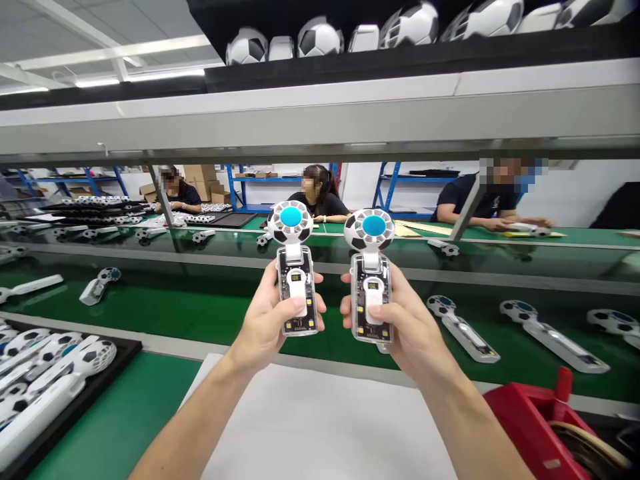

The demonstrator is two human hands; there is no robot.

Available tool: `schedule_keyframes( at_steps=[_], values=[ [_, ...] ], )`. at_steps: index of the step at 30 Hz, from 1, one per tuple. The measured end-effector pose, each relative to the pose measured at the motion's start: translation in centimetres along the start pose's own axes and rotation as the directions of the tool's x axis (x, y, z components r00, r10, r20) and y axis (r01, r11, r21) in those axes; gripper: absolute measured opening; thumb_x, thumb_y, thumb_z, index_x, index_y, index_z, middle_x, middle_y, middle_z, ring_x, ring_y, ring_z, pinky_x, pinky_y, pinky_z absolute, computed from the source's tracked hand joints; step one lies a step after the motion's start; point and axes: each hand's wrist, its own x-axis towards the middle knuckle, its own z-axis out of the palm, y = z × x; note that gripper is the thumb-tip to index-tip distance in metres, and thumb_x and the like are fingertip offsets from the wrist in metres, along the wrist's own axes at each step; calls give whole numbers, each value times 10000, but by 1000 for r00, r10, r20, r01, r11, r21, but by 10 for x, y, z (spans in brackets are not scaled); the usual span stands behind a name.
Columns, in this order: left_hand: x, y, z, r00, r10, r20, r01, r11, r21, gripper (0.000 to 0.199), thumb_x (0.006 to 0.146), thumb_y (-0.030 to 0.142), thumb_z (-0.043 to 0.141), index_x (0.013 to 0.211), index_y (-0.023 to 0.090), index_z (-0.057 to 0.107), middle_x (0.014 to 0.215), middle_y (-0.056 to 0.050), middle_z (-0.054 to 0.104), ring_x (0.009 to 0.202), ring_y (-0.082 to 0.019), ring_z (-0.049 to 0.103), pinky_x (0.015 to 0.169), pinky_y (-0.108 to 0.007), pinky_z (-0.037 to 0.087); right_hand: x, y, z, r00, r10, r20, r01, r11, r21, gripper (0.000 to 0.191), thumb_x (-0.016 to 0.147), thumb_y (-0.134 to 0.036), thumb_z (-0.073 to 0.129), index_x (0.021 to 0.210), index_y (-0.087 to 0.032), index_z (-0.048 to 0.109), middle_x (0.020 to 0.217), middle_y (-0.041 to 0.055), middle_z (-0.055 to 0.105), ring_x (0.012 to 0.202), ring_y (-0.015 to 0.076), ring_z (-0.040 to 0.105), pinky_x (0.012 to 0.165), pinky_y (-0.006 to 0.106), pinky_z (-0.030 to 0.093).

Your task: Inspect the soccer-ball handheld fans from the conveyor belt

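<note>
At the far left, a black tray point(125, 352) holds a pile of football-patterned gadgets point(60, 393). Beyond it, a loose gadget point(100, 287) lies on the green belt point(190, 310), and a person in a dark top point(187, 195) sits farther back. Next comes the left hand point(265, 327), its fingers wrapped around the left gadget point(296, 273), which stands upright above the belt with its blue disc facing the camera; the thumb rests on the white front panel. White paper point(320, 420) lies below, between the forearms. Just beside, apart from the first, the right gadget point(371, 277) is gripped the same way by the right hand point(407, 327), thumb on its panel. Farther right, three gadgets point(470, 337) lie slantwise on the belt, and a red tape dispenser point(530, 427) stands in the near corner.
</note>
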Motion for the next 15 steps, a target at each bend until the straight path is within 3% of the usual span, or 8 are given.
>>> schedule_keyframes(
  at_steps=[9, 15],
  values=[
    [0, -3, -2, 998, 46, 42, -46, 999, -10, 538, 835, 228, 681, 1290, 223, 393, 1118, -77, 629, 710, -165, 662, 585, -306, 577, 1, 11, 4, 999, 5, 44, -6, 1000, 26, 739, 767, -156, 625, 1440, -326, 374, 1189, 47, 627, 786, 192, 671, 616, 324, 595],
    [1, -4, 0, 999, 37, 8, -37, 999, -17, 556, 817, 236, 706, 1282, 223, 402, 1118, -83, 621, 738, -166, 658, 574, -291, 571, 0, 10, 2, 999, 22, 43, -24, 999, 33, 717, 780, -173, 638, 1435, -323, 388, 1198, 56, 632, 790, 187, 672, 618, 314, 588]
  ],
)
